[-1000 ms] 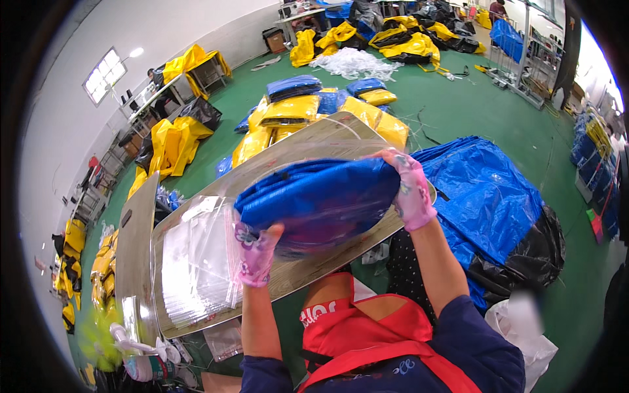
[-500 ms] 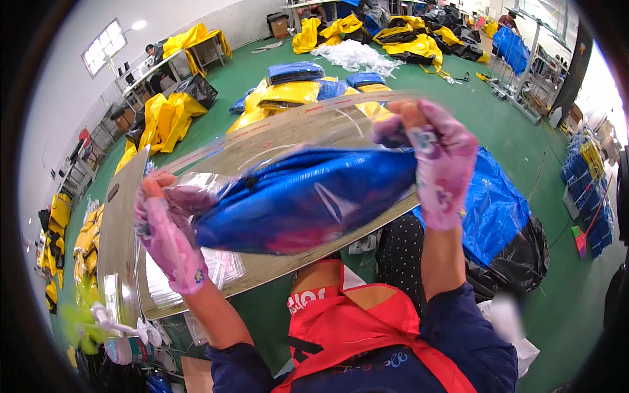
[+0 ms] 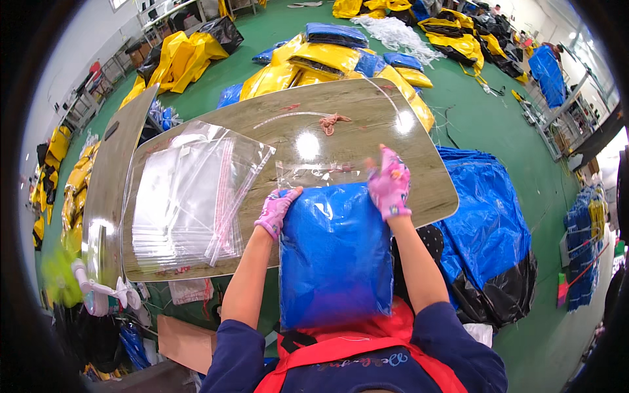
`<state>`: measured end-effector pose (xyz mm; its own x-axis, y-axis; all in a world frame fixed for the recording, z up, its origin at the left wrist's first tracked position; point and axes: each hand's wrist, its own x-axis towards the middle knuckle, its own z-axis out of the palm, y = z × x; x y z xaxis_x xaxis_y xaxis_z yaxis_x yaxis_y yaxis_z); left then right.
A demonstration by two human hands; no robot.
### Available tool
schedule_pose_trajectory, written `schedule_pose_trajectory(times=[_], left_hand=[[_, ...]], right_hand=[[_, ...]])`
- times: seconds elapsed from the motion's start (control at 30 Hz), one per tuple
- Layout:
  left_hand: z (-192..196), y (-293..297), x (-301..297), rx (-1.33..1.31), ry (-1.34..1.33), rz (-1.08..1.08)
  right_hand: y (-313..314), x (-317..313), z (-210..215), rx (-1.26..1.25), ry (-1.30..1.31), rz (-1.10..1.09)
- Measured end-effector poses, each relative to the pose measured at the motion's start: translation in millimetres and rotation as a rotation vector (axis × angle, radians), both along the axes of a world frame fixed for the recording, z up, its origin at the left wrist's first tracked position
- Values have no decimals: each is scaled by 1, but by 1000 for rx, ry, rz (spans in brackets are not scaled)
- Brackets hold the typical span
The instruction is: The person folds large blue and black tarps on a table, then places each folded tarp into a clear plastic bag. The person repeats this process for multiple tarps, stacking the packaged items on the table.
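Tabletop (image 3: 272, 141), 1 blue package (image 3: 335, 252) between fingers (image 3: 291, 195)

Yellow packages (image 3: 331, 57), heaped blue sheeting (image 3: 481, 203) and a worktable (image 3: 341, 98) on a green floor (image 3: 498, 124) show a workshop.

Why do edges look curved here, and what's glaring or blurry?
In the head view, the fisheye lens bends straight edges near the dark rim; glare whitens spots on the wood-grain tabletop and clear plastic bags; highlights dot the bagged blue bundle; same view, the green fan at lower left is blurred.
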<state>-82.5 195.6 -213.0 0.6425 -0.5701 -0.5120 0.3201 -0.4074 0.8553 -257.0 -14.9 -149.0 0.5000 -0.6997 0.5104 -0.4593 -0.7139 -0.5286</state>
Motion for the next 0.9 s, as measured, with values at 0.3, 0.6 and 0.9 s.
schedule_pose_trajectory(times=[0.3, 0.6, 0.9], left_hand=[[-2, -17, 30, -88, -113, 30], [42, -15, 32, -356, -118, -41], [82, 4, 9, -382, -27, 94]], right_hand=[[20, 67, -20, 7, 575, 604], [40, 136, 9, -368, 529, 770], [-143, 136, 36, -1006, 334, 33]])
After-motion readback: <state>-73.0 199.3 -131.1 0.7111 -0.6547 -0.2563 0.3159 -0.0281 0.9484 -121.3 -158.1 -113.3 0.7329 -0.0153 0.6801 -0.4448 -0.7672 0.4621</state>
